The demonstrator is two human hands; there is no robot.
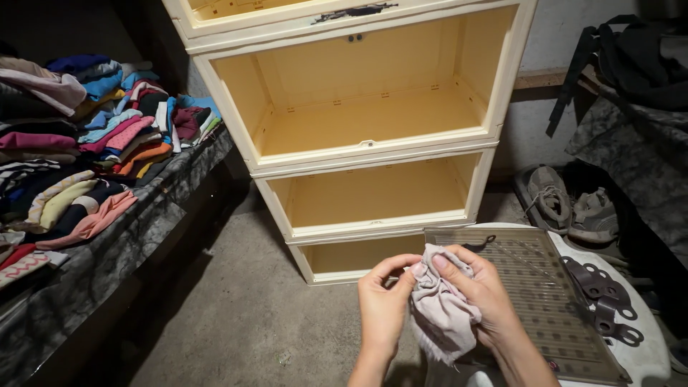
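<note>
1. While both hands meet low in the head view, the left hand (383,304) pinches an upper edge of a pale pinkish-grey cloth (438,308) between thumb and fingers, and the right hand (479,294) is closed over its top and right side; the cloth hangs bunched between them, just above the grey ribbed folding board (545,301).
2. Handling it well, I judge, means keeping a firm pinch on separate edges and drawing them apart so the crumpled fabric opens flat, not twisted, before it meets the board.
3. Soft, thin and wrinkled, the cloth has a frayed-looking lower edge; it should drape limply and slip if held loosely.
4. Rigid and slatted, the board lies over a white rounded surface (645,351) with dark looped straps (605,297) beside it.
5. Behind stands a cream plastic cabinet (365,122) with open, smooth box-like compartments.
6. Left, folded clothes (93,143) in many colours are stacked on a dark marbled bench (107,265); worn grey shoes (570,204) sit right on the concrete floor (244,315).
</note>
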